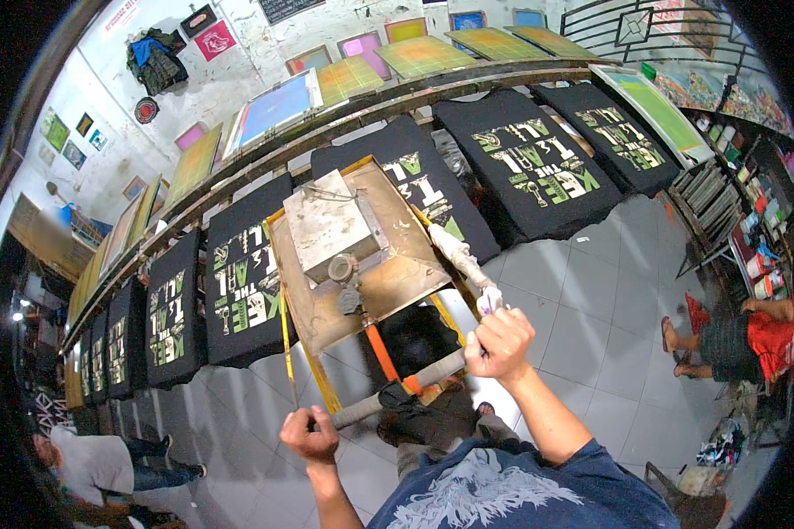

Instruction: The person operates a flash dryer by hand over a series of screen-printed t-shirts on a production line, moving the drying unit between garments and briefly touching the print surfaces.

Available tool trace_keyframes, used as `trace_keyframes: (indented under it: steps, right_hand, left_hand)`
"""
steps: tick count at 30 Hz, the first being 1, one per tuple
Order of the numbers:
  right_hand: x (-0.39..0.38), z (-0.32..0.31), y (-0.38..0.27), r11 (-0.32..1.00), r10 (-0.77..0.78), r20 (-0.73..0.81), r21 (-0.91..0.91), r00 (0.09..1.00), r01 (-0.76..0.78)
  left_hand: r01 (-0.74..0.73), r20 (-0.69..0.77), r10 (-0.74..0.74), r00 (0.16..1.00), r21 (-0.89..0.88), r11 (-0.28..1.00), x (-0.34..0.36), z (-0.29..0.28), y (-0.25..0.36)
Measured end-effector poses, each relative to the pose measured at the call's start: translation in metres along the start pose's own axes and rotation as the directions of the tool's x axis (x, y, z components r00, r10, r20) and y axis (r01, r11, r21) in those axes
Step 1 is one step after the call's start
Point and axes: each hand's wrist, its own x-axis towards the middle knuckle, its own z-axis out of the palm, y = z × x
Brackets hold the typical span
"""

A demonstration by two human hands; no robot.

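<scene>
My left hand (310, 434) is closed round the left end of a grey-wrapped handlebar (432, 374). Round its right end my right hand (500, 344) is closed too, beside a white cloth-wrapped rod (454, 250). The bar belongs to a gas heater (406, 256) with a flat, stained metal hood, a yellow frame, a round regulator (342, 267) and an orange hose (381, 353). The hood sits over the row of boards, hiding part of a black printed T-shirt (432, 189). Left of it lies another black T-shirt (238, 282) with green and cream lettering.
More black T-shirts (520, 159) lie along the curving rack (362, 110). Screen frames (422, 55) lean behind it. A person in a grey shirt (93, 467) is at lower left, another in red (775, 339) at right. Shelves of containers (759, 264) stand at the right.
</scene>
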Motion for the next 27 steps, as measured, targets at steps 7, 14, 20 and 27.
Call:
trace_keyframes:
  steps: [7,14,20,27]
  right_hand:
    - [-0.001,0.001,0.004,0.998,-0.029,0.018,0.054,0.999,0.028]
    - [-0.002,-0.005,0.003,0.998,-0.061,0.091,0.022,0.994,0.059]
    - [-0.011,-0.004,0.009,0.998,-0.051,0.075,-0.029,0.996,0.053]
    - [-0.013,0.019,0.003,0.995,-0.044,0.048,-0.083,0.998,0.048]
  left_hand:
    - [0.018,-0.201,-0.014,0.980,0.016,1.000,-0.008,0.011,-0.002]
    - [0.023,-0.256,-0.029,0.966,-0.028,0.999,-0.009,0.014,-0.003]
    - [-0.014,-0.230,-0.009,0.973,-0.098,0.995,-0.007,0.020,-0.005]
    - [-0.080,-0.194,0.045,0.980,-0.174,0.981,-0.005,0.013,-0.021]
